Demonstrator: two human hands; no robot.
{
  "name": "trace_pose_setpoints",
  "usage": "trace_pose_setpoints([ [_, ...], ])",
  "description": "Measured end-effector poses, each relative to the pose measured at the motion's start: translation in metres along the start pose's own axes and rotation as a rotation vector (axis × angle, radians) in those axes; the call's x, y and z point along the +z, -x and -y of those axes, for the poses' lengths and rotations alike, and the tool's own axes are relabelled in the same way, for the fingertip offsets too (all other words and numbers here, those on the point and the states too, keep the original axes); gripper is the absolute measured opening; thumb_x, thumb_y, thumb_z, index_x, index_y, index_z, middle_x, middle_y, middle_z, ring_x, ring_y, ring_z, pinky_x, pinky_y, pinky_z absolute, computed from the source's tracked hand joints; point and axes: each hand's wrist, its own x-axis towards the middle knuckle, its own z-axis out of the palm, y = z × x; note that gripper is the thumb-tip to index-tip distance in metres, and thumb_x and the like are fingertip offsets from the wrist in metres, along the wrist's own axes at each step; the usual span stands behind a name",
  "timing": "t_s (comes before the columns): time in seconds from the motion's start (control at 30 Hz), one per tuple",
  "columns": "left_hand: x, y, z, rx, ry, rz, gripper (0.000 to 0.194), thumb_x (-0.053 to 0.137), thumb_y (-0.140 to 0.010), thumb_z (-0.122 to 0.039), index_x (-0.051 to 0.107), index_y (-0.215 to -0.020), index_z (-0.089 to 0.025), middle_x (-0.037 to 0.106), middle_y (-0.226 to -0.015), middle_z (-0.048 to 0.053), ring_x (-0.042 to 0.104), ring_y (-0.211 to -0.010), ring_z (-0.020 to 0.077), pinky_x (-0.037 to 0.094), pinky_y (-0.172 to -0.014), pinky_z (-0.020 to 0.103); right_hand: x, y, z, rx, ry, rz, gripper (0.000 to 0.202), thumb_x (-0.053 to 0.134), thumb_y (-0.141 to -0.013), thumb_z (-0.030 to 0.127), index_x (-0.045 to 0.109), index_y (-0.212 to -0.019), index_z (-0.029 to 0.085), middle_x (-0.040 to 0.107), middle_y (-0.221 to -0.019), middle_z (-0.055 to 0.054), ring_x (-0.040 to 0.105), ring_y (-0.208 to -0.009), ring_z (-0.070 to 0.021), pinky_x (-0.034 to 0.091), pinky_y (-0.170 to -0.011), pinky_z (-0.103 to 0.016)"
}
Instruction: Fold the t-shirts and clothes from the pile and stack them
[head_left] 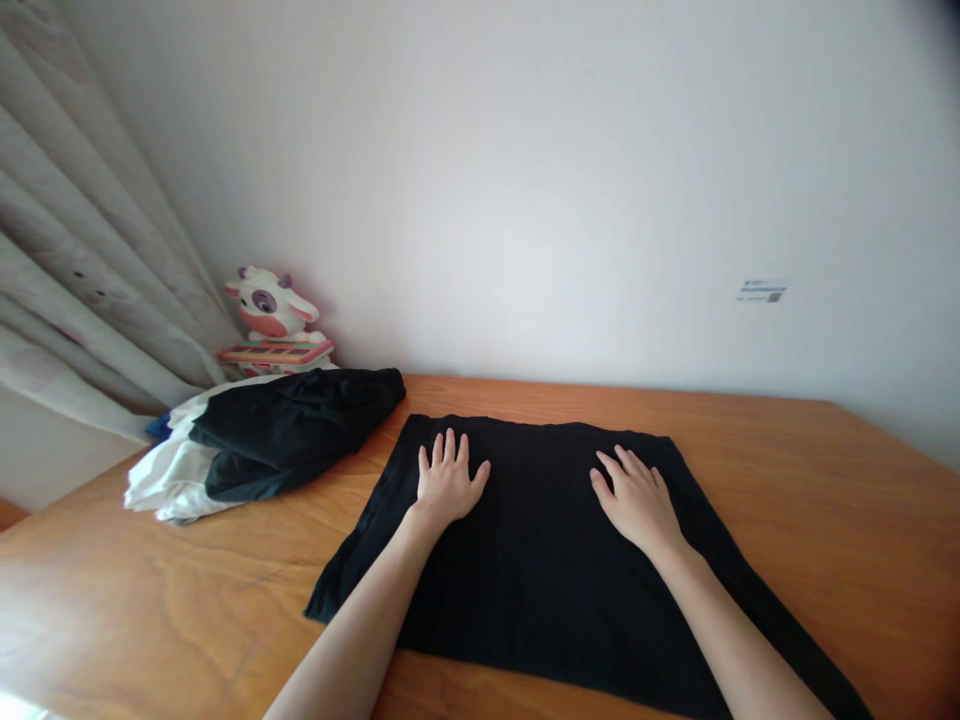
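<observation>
A black cloth (540, 560) lies spread out on the wooden table, its far edge nearly straight and its right side running down to the bottom right of the view. My left hand (450, 482) rests on its upper left part, fingers spread and palm down. On the upper right part lies my right hand (636, 498), palm down with the fingers apart and slightly bent. Neither hand grips the fabric. My forearms cross over the lower part of the cloth and hide some of it.
The wooden table (810, 480) meets a white wall behind. A crumpled pile of black cloth (292, 430) and white cloth (176, 470) lies at the left. Behind it stands a cow-shaped toy (274, 315) with a keyboard. A pale curtain (90, 220) hangs at the far left.
</observation>
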Motion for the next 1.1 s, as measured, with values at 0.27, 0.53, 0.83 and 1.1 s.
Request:
trace_pose_setpoints([
  [0.27, -0.002, 0.003, 0.003, 0.367, 0.094, -0.051, 0.067, 0.04, -0.1, -0.059, 0.047, -0.152, -0.017, 0.034, -0.164, 0.015, 0.026, -0.154, 0.0319, 0.021, -0.125, 0.052, 0.0, -0.001, -0.002, -0.014, -0.04, 0.022, 0.057, 0.029, -0.102, 0.044, 0.057, -0.143, 0.015, 0.046, -0.156, -0.017, 0.037, -0.148, -0.0338, 0.03, -0.118, -0.057],
  [0.53, 0.0, 0.001, 0.001, 0.376, 0.112, -0.009, 0.064, 0.04, -0.101, -0.059, 0.047, -0.151, -0.019, 0.038, -0.162, 0.013, 0.03, -0.152, 0.0297, 0.021, -0.125, 0.053, -0.001, -0.001, -0.001, -0.024, -0.05, 0.003, 0.055, 0.031, -0.102, 0.042, 0.058, -0.142, 0.015, 0.048, -0.155, -0.018, 0.039, -0.147, -0.0338, 0.031, -0.117, -0.057],
  [0.83, -0.021, 0.017, -0.024, 0.25, -0.031, -0.081, 0.044, 0.045, -0.103, -0.04, 0.061, -0.14, -0.022, 0.06, -0.14, 0.016, 0.054, -0.13, 0.0344, 0.045, -0.106, 0.05, -0.012, 0.002, 0.003, -0.316, -0.266, -0.113, 0.039, 0.045, -0.099, 0.037, 0.068, -0.126, 0.021, 0.058, -0.147, -0.012, 0.047, -0.142, -0.0296, 0.031, -0.119, -0.058],
  [1.1, -0.004, 0.062, -0.073, 0.318, 0.052, -0.125, 0.051, 0.041, -0.103, -0.045, 0.059, -0.142, -0.016, 0.053, -0.149, 0.021, 0.047, -0.138, 0.0399, 0.037, -0.113, 0.06, -0.017, 0.004, 0.005, -0.398, -0.42, -0.014, 0.039, 0.051, -0.098, 0.039, 0.068, -0.129, 0.022, 0.06, -0.145, -0.01, 0.054, -0.137, -0.0258, 0.036, -0.12, -0.051],
])
